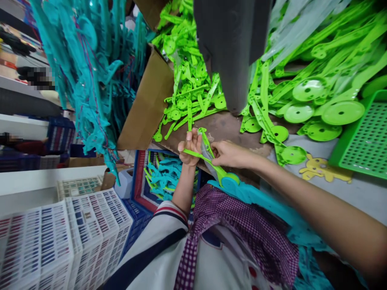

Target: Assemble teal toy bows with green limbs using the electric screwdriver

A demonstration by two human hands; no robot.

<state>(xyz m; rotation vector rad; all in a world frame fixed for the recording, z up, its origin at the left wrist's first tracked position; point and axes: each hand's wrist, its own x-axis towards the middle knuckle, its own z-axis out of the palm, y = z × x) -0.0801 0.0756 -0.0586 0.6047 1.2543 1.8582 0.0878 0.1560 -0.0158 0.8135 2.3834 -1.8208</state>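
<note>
My left hand (pixel 190 148) and my right hand (pixel 227 154) meet over the near edge of the brown worktop (pixel 229 129). Together they grip one green plastic part (pixel 208 161): thin arms that end in a round disc near my lap. A scrap of clear film (pixel 207 150) sits between my fingers. A big heap of the same green parts (pixel 305 86) covers the worktop behind my hands. Teal plastic parts (pixel 272 209) lie across my lap over a checked cloth.
A dark grey post (pixel 232 52) hangs over the worktop's middle. A green mesh basket (pixel 367 139) stands right, a cardboard flap (pixel 148 104) left. Teal parts (pixel 90 76) hang in a bundle at left; more fill a blue crate (pixel 163 177). White crates (pixel 60 233) stack at lower left.
</note>
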